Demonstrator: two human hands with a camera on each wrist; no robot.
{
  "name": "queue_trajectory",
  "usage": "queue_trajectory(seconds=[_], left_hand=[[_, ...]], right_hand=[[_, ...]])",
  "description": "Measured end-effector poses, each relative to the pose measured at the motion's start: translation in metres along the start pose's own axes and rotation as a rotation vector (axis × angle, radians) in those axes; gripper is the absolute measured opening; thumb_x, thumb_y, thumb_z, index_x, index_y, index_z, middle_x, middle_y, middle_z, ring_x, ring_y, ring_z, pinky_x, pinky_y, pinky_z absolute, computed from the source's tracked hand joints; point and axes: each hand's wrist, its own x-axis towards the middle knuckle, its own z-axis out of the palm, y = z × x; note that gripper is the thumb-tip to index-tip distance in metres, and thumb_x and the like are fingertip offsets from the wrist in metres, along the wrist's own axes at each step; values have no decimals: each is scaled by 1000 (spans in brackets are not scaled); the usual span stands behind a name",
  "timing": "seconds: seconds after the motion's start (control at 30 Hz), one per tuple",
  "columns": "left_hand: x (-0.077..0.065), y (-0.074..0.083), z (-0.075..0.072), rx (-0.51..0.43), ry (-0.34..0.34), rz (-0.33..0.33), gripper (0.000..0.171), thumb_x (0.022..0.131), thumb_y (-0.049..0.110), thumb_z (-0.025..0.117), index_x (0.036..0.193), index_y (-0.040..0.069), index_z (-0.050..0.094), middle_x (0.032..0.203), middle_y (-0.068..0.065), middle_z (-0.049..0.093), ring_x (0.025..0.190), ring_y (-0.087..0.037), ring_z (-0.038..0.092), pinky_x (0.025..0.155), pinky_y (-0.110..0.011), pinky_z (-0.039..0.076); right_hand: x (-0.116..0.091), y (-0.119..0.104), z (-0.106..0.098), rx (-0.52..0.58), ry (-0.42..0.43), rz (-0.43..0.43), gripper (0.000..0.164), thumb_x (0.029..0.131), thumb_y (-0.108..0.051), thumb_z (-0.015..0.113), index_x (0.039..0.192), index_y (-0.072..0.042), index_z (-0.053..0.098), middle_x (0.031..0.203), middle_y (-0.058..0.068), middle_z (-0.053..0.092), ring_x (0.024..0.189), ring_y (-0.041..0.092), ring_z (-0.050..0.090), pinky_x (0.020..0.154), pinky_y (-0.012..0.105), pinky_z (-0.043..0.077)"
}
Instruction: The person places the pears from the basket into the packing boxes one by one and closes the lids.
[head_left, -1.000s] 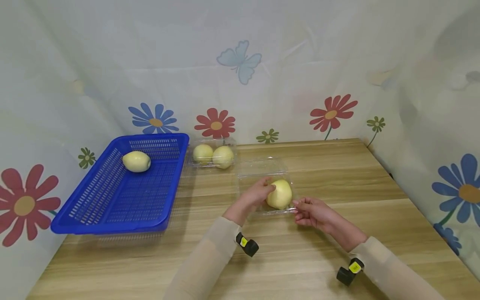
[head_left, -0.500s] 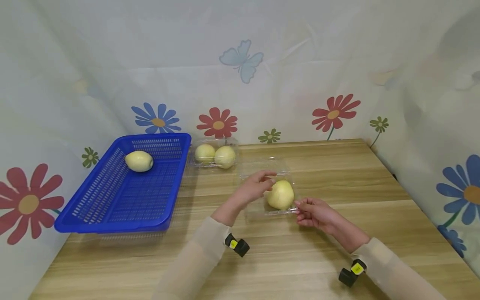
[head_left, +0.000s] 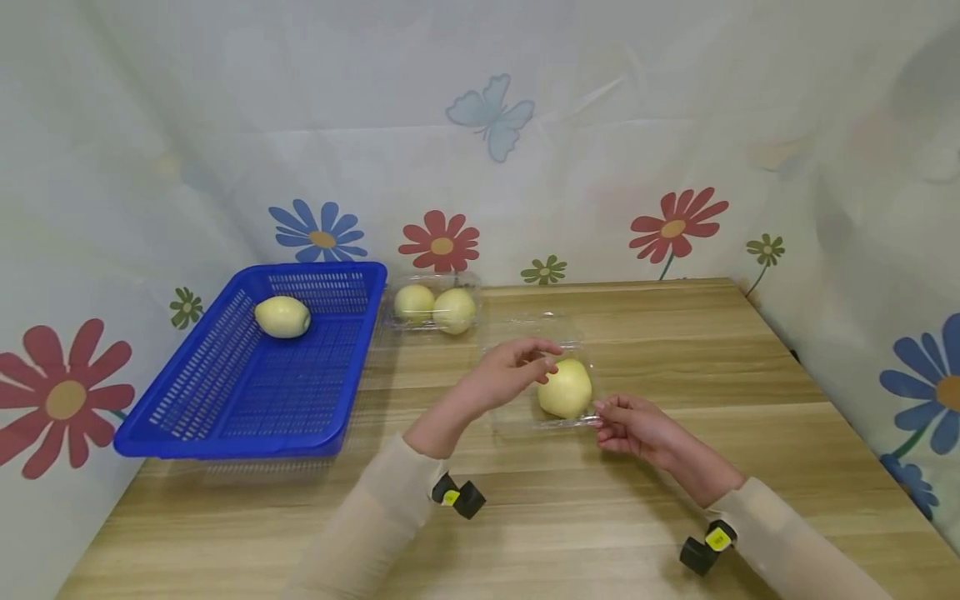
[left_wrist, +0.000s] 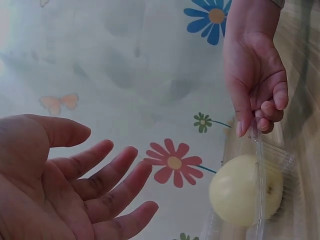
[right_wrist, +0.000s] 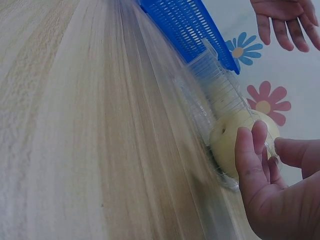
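A pale yellow pear (head_left: pixel 566 390) sits in the right part of an opened clear plastic clamshell box (head_left: pixel 513 414) on the table. My right hand (head_left: pixel 637 429) pinches the box's near right corner between thumb and fingers; the right wrist view shows the same grip on the clear rim (right_wrist: pixel 270 146). My left hand (head_left: pixel 501 377) is above the box, left of the pear, fingers spread and loosely bent. In the left wrist view that left hand (left_wrist: pixel 75 185) holds nothing and is apart from the pear (left_wrist: pixel 235 192).
A blue plastic basket (head_left: pixel 341 417) with one pear (head_left: pixel 282 317) in it stands at the left. Beside it, at the back, another clear box (head_left: pixel 474 287) contains two pears (head_left: pixel 454 311). A flowered cloth wall (head_left: pixel 585 192) surrounds the wooden table (head_left: pixel 660 333).
My left hand has let go of the pear in the box and drawn up and slightly back from it. The right hand keeps its pinch on the box's corner.
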Motion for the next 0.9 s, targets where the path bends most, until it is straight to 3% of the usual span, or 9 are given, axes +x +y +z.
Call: queue_trajectory(seconds=[0.37, 0.63, 0.9], left_hand=[[-27, 8, -23, 157, 0, 21, 37, 106, 23, 53, 140, 9, 60, 134, -14, 67, 119, -30, 64, 96, -40, 57], [-45, 10, -43, 226, 4, 16, 38, 107, 22, 53, 141, 6, 58, 134, -17, 66, 120, -32, 63, 97, -42, 57], [-52, 18, -62, 247, 1, 35, 42, 106, 17, 52, 145, 3, 52, 139, -22, 61, 125, -37, 61, 101, -46, 57]], right_hand=[[0, 2, 0, 17, -2, -14, 18, 110, -15, 45, 93, -13, 51, 83, -6, 68, 69, 0, 66, 71, 17, 61], [-1, 0, 0, 17, -10, -18, 16, 109, -15, 46, 94, -13, 50, 83, -5, 68, 69, 1, 66, 71, 17, 61], [-1, 0, 0, 8, -5, -8, 17, 110, -16, 46, 93, -13, 51, 84, -5, 68, 69, 1, 66, 71, 17, 61]])
